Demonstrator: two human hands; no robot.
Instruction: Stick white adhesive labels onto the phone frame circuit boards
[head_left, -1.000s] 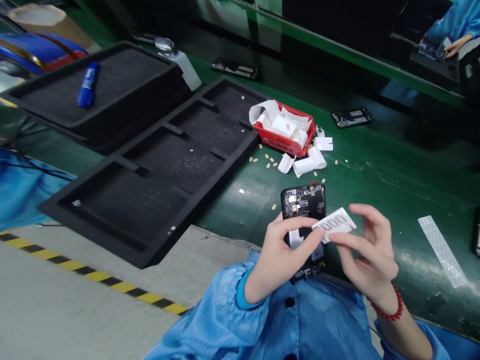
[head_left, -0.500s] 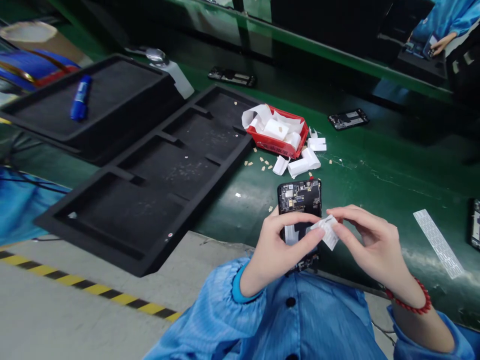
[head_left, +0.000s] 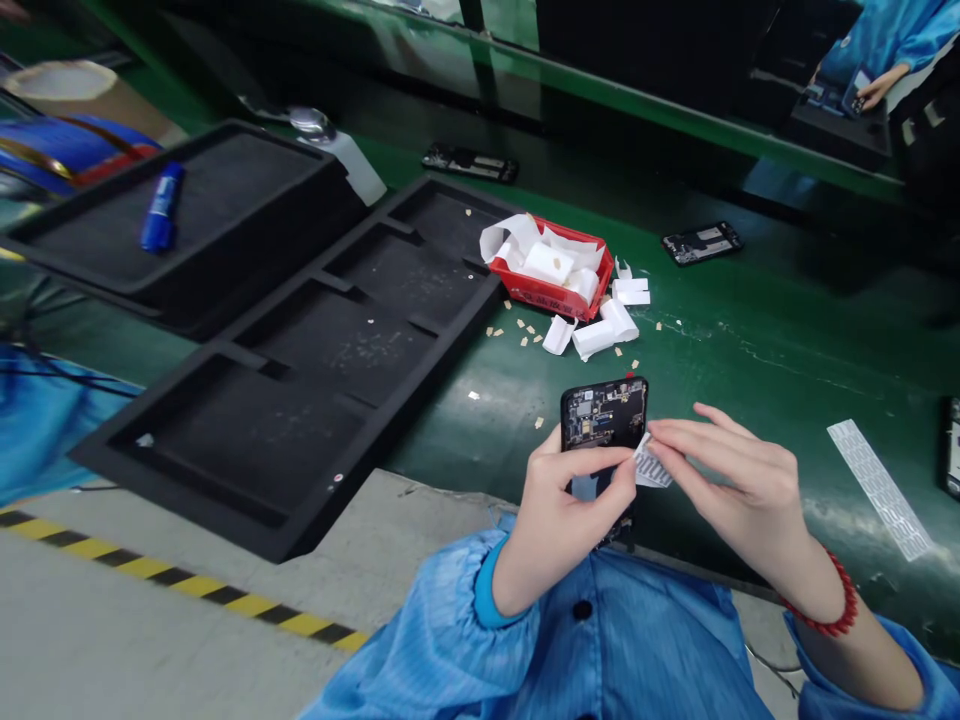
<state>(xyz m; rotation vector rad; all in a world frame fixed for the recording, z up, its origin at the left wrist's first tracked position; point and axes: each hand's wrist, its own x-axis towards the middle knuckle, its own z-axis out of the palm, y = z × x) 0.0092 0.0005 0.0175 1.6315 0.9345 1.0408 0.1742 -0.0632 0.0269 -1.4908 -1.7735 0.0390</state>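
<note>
An opened phone with its circuit board showing (head_left: 604, 412) stands tilted at the table's front edge. My left hand (head_left: 570, 515) is around its lower part, and its thumb and forefinger pinch the left edge of a small white label sheet (head_left: 651, 470) printed with grey shapes. On the right side of that sheet, the fingertips of my right hand (head_left: 739, 475) are closed at its upper edge. Whether they hold a separate piece is too small to tell. A longer label strip (head_left: 879, 490) lies on the green table to the right.
A red bin (head_left: 551, 292) of white paper scraps has curled papers (head_left: 595, 340) and tan bits beside it. Black trays (head_left: 300, 400) fill the left, with a blue marker (head_left: 162, 207) on one. More opened phones (head_left: 703, 243) lie around. Another person's hand (head_left: 883, 88) is at top right.
The label sheet has turned and now shows its printed shapes. My right fingers have shifted to its upper edge. The phone sits slightly lower and more tilted in view.
</note>
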